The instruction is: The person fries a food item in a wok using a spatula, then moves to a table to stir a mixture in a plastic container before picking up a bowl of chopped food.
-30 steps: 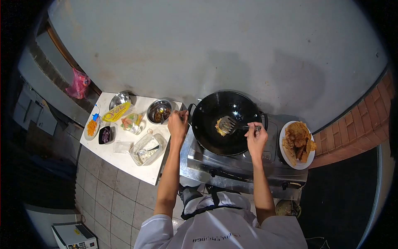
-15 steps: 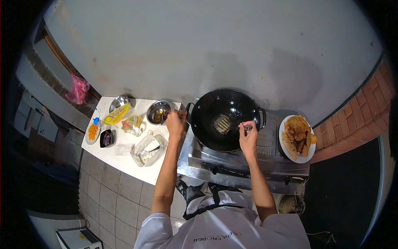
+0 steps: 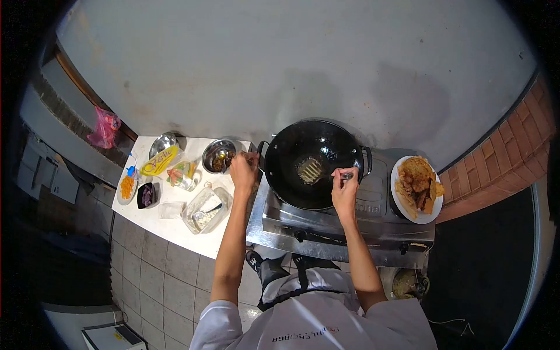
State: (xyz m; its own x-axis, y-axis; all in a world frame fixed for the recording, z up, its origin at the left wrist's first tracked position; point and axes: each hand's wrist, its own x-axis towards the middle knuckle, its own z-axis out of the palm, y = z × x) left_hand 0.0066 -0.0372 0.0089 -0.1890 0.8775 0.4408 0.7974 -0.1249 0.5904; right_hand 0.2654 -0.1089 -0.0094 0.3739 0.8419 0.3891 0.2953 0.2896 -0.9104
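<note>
A black wok (image 3: 315,140) stands on the metal stove (image 3: 277,224). In my right hand (image 3: 345,189), over the wok's right side, is a utensil handle; its slotted metal head (image 3: 310,171) lies in the wok. My left hand (image 3: 244,169) is closed at the wok's left handle, beside a metal bowl (image 3: 211,154) with dark and yellow contents. Whether it grips the handle or a spoon from the bowl is hidden. A white plate of fried food (image 3: 416,185) sits right of the wok.
On the white table (image 3: 166,226) are a glass container (image 3: 207,211) with white powder and a spoon, a yellow packet (image 3: 160,160), another metal bowl (image 3: 164,143), a clear bag (image 3: 182,175), a dark bowl (image 3: 148,195) and an orange-topped plate (image 3: 126,189).
The whole view has shifted slightly. My right hand has tilted a little on the utensil handle, and my left hand remains by the wok's left handle.
</note>
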